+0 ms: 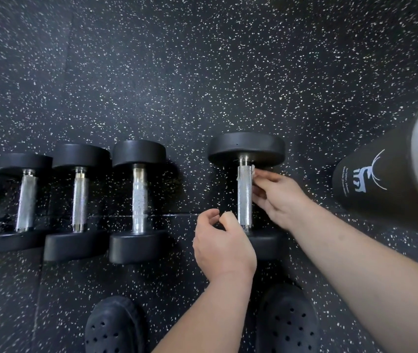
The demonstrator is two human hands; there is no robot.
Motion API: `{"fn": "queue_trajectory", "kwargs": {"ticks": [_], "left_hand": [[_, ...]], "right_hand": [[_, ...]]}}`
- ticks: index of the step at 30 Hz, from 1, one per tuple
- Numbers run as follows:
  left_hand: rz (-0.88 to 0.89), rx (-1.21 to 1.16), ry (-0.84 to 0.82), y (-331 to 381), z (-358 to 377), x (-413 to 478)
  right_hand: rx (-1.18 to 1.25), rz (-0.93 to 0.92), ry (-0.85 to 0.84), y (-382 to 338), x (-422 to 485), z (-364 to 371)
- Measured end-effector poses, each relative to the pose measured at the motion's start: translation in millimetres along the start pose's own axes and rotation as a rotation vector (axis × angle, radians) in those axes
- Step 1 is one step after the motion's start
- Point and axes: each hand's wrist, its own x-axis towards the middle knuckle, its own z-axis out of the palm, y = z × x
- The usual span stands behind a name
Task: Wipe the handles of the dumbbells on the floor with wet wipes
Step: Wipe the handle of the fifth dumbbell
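Observation:
Several black dumbbells with knurled steel handles lie in a row on the speckled rubber floor. The rightmost dumbbell (246,149) stands apart from the others. My right hand (278,197) pinches a small white wet wipe (253,169) against the right side of its handle (244,194), near the upper end. My left hand (221,245) hovers by the handle's lower end with its fingers loosely curled and nothing in them; it covers part of the near weight head.
To the left lie a dumbbell (139,197), another dumbbell (80,200) and more further left. A large black cylinder (386,182) with a white logo lies at the right. My two black perforated shoes (113,327) stand at the bottom.

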Motion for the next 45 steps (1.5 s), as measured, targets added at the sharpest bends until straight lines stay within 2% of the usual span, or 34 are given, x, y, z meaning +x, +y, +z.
{"fn": "queue_trajectory", "kwargs": {"ticks": [7, 11, 13, 19, 26, 30, 33, 37, 39, 45], "left_hand": [[-0.008, 0.008, -0.003, -2.0, 0.2, 1.4], [0.009, 0.029, 0.002, -2.6, 2.0, 0.7], [0.018, 0.033, 0.005, -2.9, 2.2, 1.2], [0.013, 0.031, 0.002, -4.9, 2.8, 3.0], [0.019, 0.05, 0.019, -4.9, 5.0, 2.5], [0.021, 0.053, 0.016, -5.8, 4.6, 3.9], [0.017, 0.051, 0.018, -6.3, 5.0, 3.4], [0.023, 0.065, 0.022, -5.9, 5.5, 2.4], [0.023, 0.064, 0.02, -6.4, 5.4, 3.0], [0.026, 0.06, 0.02, -6.8, 5.0, 3.8]], "right_hand": [[-0.128, 0.109, -0.176, -6.6, 1.1, -23.5], [-0.001, 0.089, -0.134, 0.5, 15.2, -9.1], [0.029, 0.108, -0.169, 2.9, 18.3, -5.4], [-0.152, 0.199, -0.367, 3.8, 14.5, -26.7], [-0.005, 0.108, -0.306, 5.5, 18.8, -10.2], [-0.147, 0.186, -0.43, 3.0, 17.5, -24.3], [-0.202, 0.227, -0.453, 3.4, 17.7, -29.1], [-0.043, 0.129, -0.362, 7.6, 21.3, -15.3], [-0.012, 0.13, -0.368, 7.3, 21.6, -14.4], [-0.252, 0.22, -0.46, -0.6, 16.8, -26.9]]}}
